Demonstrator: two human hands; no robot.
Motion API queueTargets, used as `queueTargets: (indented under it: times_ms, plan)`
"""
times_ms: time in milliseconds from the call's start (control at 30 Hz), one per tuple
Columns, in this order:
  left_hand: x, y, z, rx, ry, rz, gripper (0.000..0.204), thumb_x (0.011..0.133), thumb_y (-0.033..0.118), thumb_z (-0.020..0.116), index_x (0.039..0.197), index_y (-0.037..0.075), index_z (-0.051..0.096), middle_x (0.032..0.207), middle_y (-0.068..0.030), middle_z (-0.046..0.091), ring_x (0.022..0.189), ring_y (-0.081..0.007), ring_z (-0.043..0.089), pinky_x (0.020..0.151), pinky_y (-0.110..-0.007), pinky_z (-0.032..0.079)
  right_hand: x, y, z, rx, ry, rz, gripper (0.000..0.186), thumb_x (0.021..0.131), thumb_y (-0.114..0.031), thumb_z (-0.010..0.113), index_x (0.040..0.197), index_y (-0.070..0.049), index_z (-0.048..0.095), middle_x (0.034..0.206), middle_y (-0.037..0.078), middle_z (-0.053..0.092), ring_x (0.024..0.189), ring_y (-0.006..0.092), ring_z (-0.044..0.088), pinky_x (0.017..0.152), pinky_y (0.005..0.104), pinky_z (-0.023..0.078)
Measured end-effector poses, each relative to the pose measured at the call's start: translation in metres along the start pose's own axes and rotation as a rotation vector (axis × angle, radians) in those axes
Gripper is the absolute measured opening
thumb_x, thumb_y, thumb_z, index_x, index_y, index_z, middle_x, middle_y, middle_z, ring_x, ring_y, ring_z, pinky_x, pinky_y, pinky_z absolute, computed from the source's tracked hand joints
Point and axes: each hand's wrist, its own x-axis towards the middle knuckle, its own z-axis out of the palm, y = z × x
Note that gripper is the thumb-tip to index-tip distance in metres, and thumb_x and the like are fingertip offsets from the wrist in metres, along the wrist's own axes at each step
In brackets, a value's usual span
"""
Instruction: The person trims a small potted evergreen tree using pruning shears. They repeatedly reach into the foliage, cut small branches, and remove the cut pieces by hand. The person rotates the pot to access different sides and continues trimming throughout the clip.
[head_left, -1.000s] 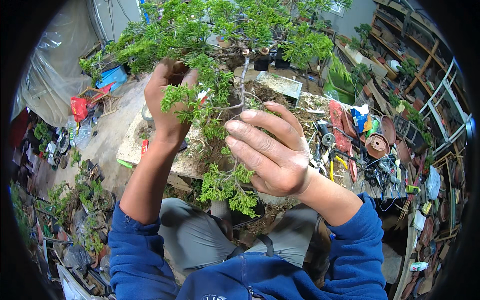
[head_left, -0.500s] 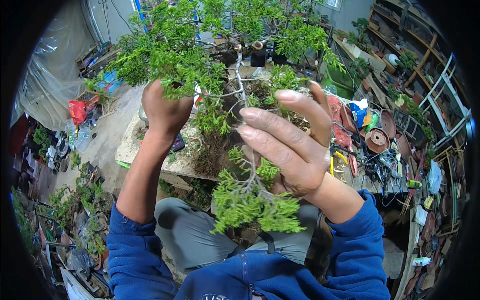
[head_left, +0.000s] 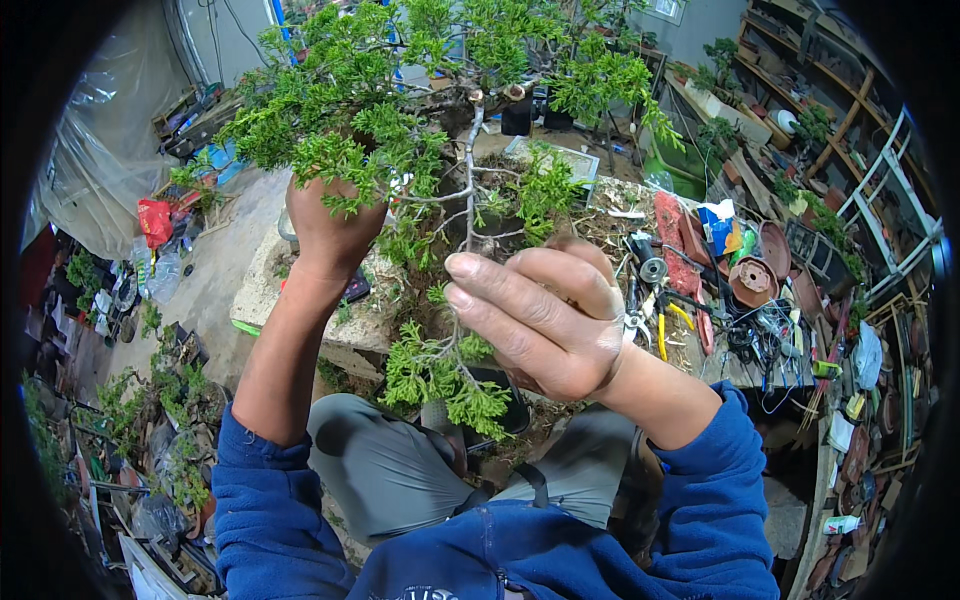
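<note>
Head view: the cluttered worktop (head_left: 262,292) is stretching across the middle of the frame, and the evergreen tree (head_left: 390,125) is filling the upper centre, its foliage spreading right up to the top edge. Over at the right edge, a pale metal ladder (head_left: 888,212) is standing at a slant. Now the thin branch (head_left: 470,170), part of that tree, is running down from the upper centre to mid-frame, dropping behind fingertips there. Those fingertips are belonging to the right hand (head_left: 550,325), just right of centre; its fingers are bending, pointing left, but the thumb side is hiding, so I'm not able to tell whether they're gripping. Left of centre, the left hand (head_left: 335,225) is rising into the foliage; leaves are covering its fingers, so their state is escaping me too. A leafy spray (head_left: 445,378) is hanging just below the right fingertips, lower centre. Right of centre, a brown pot (head_left: 753,282) is resting among tools, and the yellow-handled pliers (head_left: 664,330) are lying nearer the right wrist.
</note>
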Motion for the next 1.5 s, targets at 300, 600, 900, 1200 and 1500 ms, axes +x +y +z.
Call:
queueTargets:
  times_ms: [300, 600, 900, 1200, 1500]
  plan:
    - [-0.011, -0.008, 0.005, -0.129, 0.018, -0.083, 0.029, 0.064, 0.018, 0.086, 0.062, 0.009, 0.058, 0.055, -0.0098, 0.057, 0.052, -0.0357, 0.058, 0.052, -0.044, 0.046, -0.005, -0.003, 0.005, 0.047, -0.011, 0.029, 0.034, 0.076, -0.012, 0.069, 0.108, -0.005, 0.076, 0.122, 0.012, 0.075, 0.091, 0.0217, 0.065, 0.081, 0.0374, 0.058]
    - [-0.014, -0.006, 0.005, -0.293, -0.029, -0.192, 0.029, 0.064, 0.016, 0.086, 0.069, 0.006, 0.059, 0.071, -0.0115, 0.062, 0.066, -0.0345, 0.060, 0.062, -0.047, 0.046, -0.006, -0.003, 0.007, 0.091, 0.018, 0.041, 0.034, 0.077, -0.012, 0.068, 0.110, -0.004, 0.075, 0.125, 0.013, 0.073, 0.090, 0.0223, 0.067, 0.081, 0.0385, 0.059]
    - [-0.007, -0.022, 0.001, -0.013, 0.005, 0.055, 0.022, 0.076, 0.020, 0.081, 0.089, 0.007, 0.068, 0.083, -0.0095, 0.067, 0.079, -0.0320, 0.066, 0.072, -0.042, 0.054, -0.015, -0.045, 0.020, 0.267, 0.166, 0.104, 0.031, 0.082, -0.013, 0.075, 0.112, -0.014, 0.075, 0.128, 0.008, 0.072, 0.110, 0.0238, 0.066, 0.100, 0.0435, 0.054]
    - [-0.006, -0.028, 0.000, 0.174, -0.267, -0.277, 0.015, 0.093, 0.016, 0.071, 0.095, 0.001, 0.069, 0.083, -0.0064, 0.070, 0.074, -0.0196, 0.063, 0.071, -0.036, 0.051, -0.058, -0.072, 0.030, 0.418, 0.033, 0.230, 0.028, 0.077, -0.014, 0.068, 0.101, -0.002, 0.076, 0.118, 0.012, 0.074, 0.098, 0.0241, 0.069, 0.086, 0.0394, 0.058]
    - [-0.026, -0.077, 0.019, 0.187, -0.287, -0.116, 0.020, 0.095, 0.022, 0.067, 0.101, 0.006, 0.058, 0.092, -0.0009, 0.056, 0.085, -0.0146, 0.052, 0.080, -0.031, 0.047, -0.067, -0.065, 0.021, 0.548, -0.003, 0.429, 0.023, 0.072, -0.006, 0.074, 0.095, -0.001, 0.075, 0.102, 0.013, 0.076, 0.082, 0.0277, 0.072, 0.073, 0.0367, 0.061]
